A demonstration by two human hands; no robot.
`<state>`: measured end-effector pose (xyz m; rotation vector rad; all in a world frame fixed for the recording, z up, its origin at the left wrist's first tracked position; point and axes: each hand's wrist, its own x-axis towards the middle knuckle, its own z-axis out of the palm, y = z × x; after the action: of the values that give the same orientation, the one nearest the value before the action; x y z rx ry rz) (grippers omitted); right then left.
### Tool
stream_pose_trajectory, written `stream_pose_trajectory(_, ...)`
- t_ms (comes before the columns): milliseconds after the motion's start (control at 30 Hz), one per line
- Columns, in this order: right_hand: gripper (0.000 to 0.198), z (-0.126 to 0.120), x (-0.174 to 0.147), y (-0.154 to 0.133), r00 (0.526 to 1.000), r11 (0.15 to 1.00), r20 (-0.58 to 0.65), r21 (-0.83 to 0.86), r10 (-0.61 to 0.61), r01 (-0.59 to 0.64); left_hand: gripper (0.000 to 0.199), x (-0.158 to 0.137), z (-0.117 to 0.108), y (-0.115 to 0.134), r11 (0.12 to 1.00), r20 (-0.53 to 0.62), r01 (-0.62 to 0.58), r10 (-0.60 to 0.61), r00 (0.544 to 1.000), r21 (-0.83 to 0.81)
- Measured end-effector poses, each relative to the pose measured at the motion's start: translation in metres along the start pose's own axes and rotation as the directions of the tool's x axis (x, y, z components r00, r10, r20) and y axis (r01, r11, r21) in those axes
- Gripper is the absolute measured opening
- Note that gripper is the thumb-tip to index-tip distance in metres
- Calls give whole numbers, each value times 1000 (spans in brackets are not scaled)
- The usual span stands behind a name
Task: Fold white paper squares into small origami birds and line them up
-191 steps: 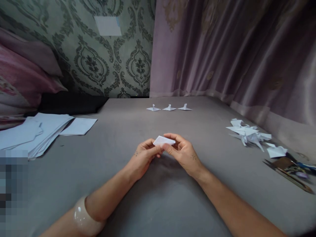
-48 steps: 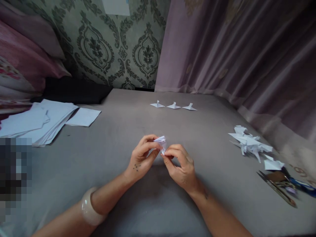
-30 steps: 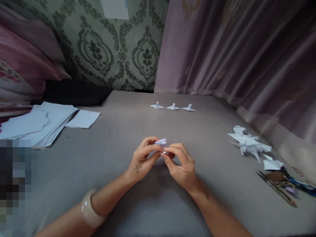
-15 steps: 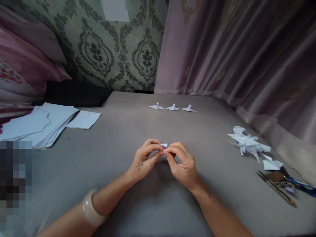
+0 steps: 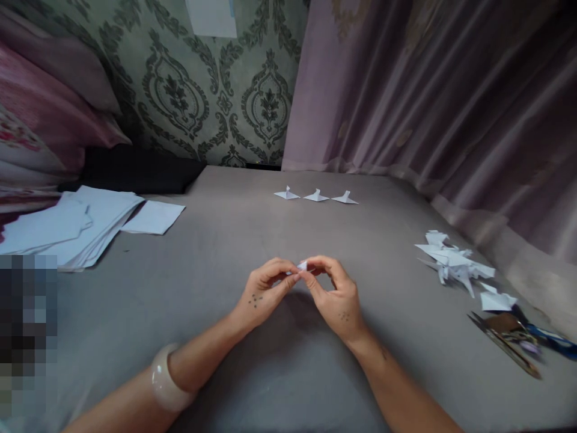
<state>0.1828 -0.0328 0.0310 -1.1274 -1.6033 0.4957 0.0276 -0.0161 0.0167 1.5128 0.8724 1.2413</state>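
A small folded piece of white paper (image 5: 303, 266) is pinched between my two hands above the middle of the grey surface. My left hand (image 5: 269, 287) grips it from the left with thumb and fingers closed. From the right, my right hand (image 5: 336, 293) has its thumb and fingertips pressed on the same paper. Most of the paper is hidden by the fingers. Beyond the hands, three small folded paper figures stand in a row: a left one (image 5: 287, 193), a middle one (image 5: 316, 196) and a right one (image 5: 345, 198).
Stacked white paper sheets (image 5: 103, 225) lie at the left, beside a smaller folded sheet (image 5: 155, 218). At the right are a pile of folded paper figures (image 5: 455, 258), another paper figure (image 5: 497, 299) and scissors (image 5: 505, 346). A curtain (image 5: 360, 108) hangs along the right side.
My right fingers have shifted on the folded paper, with the index finger now arched over its top. The paper has turned slightly; the other things have stayed put.
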Motion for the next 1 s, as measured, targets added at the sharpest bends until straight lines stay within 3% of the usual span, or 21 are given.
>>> stream_pose_trajectory(133,33,4,-2,2,992,989,-17,87,123,-121,15,-2,2,-4,986,1,123,-124,992,-113)
stream_pose_trajectory(400,30,4,-1,2,965,955,-5,148,262,-259,27,0,6,-2,929,14,274,-279,960,-249)
stream_pose_trajectory(533,30,2,2,8,933,912,38,201,357,-357,28,2,6,0,896,143,419,-400,905,-145)
stream_pose_trajectory(633,29,1,5,13,882,831,78,304,465,-465,28,2,6,1,851,189,506,-478,857,-140)
stream_pose_trajectory(733,38,1,6,15,818,732,174,373,547,-569,30,4,4,-1,822,98,523,-515,852,-227)
stream_pose_trajectory(833,40,6,3,13,773,707,309,314,554,-633,28,6,1,-6,810,-10,492,-522,853,-319)
stream_pose_trajectory(1000,35,14,-2,11,769,701,291,319,569,-638,24,6,-1,-8,836,-69,456,-497,865,-305)
